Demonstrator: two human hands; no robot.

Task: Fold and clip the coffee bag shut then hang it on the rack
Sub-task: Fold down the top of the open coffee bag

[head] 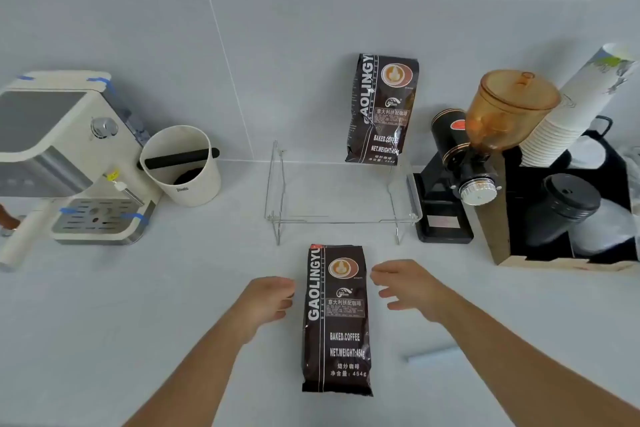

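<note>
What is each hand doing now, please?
Left hand: open, holding nothing, beside the coffee bag.
Right hand: open, holding nothing.

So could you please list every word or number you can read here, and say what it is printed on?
"GAOLINGYU", "BAKED.COFFEE", "NET.WEIGHT:454g": near coffee bag, lying between both hands.
"GAOLINGY" (cut off), "BAKED.COFFEE", "NET.WEIGHT:454g": far coffee bag against the wall.
Small print and Chinese lines on both bags: too small to read reliably.
Logo on the white tub: blurred.
Grinder label: unreadable.

Two coffee bags are showing: one lying (337, 319) mid-frame, one standing (382, 109) upper centre. Two hands, left (266, 302) and right (410, 286), are flanking the nearer; one clear rack (341, 198) is sitting between.
</note>
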